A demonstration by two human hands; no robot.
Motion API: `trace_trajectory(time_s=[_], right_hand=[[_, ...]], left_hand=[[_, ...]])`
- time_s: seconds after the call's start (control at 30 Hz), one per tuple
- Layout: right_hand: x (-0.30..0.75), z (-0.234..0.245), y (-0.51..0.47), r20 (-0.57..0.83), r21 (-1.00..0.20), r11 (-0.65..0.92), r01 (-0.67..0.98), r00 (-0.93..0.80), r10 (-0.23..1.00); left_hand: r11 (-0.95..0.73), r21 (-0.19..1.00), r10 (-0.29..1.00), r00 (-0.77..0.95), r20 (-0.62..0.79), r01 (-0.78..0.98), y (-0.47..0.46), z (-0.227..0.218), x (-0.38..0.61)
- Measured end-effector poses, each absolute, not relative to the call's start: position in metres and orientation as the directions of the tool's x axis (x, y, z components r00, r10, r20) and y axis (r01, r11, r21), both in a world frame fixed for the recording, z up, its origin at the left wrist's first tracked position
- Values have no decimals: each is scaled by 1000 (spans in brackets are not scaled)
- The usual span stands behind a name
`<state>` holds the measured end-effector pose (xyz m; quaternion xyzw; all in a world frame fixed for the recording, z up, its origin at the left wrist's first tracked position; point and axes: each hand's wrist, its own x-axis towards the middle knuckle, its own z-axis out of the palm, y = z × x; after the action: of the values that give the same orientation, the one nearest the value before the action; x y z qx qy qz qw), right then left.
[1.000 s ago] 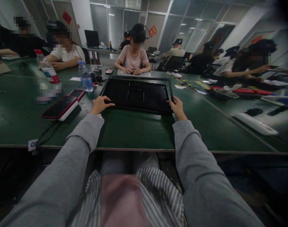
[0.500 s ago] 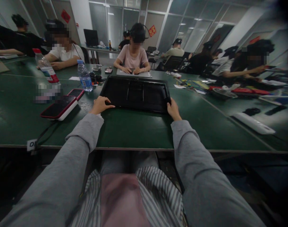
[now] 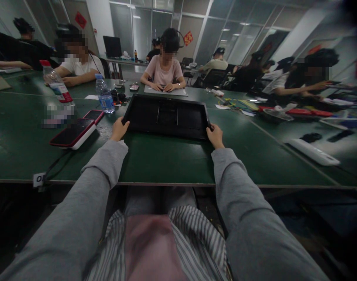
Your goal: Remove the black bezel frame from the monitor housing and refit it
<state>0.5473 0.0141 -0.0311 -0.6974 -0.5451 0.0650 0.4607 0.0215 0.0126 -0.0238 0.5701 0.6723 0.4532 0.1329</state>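
Observation:
In front of me on the green table [image 3: 166, 160] is a wide, shallow black tray-like panel [image 3: 143, 117] with a raised rim and two thin light strips across its middle. My left hand [image 3: 119, 128] closes on its near left corner, thumb over the rim. At the near right corner my right hand [image 3: 215, 136] grips the edge, fingers curled round the side. The fingers beneath the rim are hidden on both sides.
To the left lie phones in red cases [image 3: 74, 130] on a white block, a water bottle [image 3: 104, 93] and a red-capped bottle [image 3: 57, 84]. A white power strip [image 3: 313, 152], cables [image 3: 240, 104] and a bowl [image 3: 275, 115] are at right. A person [image 3: 165, 70] sits opposite.
My left hand has moved slightly up and left, from a loose spread of thumb and fingers to a grip on the panel's corner. My right hand keeps its hold.

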Motion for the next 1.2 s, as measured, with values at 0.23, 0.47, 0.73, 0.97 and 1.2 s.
trace_trajectory(time_s=[0.23, 0.47, 0.73, 0.97, 1.2], right_hand=[[551, -32, 15, 404, -730, 35, 683, 389, 828], [555, -35, 16, 422, -749, 90, 657, 368, 828], [565, -44, 25, 427, -774, 136, 619, 352, 833], [573, -48, 29, 418, -794, 183, 579, 302, 857], [575, -53, 32, 444, -754, 203, 625, 258, 858]], left_hand=[[-13, 786, 900, -335, 279, 618, 12, -21, 19], [-24, 683, 910, -268, 318, 730, 5, -19, 25], [4, 613, 920, -243, 306, 790, 3, -21, 25], [34, 698, 916, -301, 264, 715, 10, -21, 24], [80, 689, 892, -361, 274, 720, 4, -15, 17]])
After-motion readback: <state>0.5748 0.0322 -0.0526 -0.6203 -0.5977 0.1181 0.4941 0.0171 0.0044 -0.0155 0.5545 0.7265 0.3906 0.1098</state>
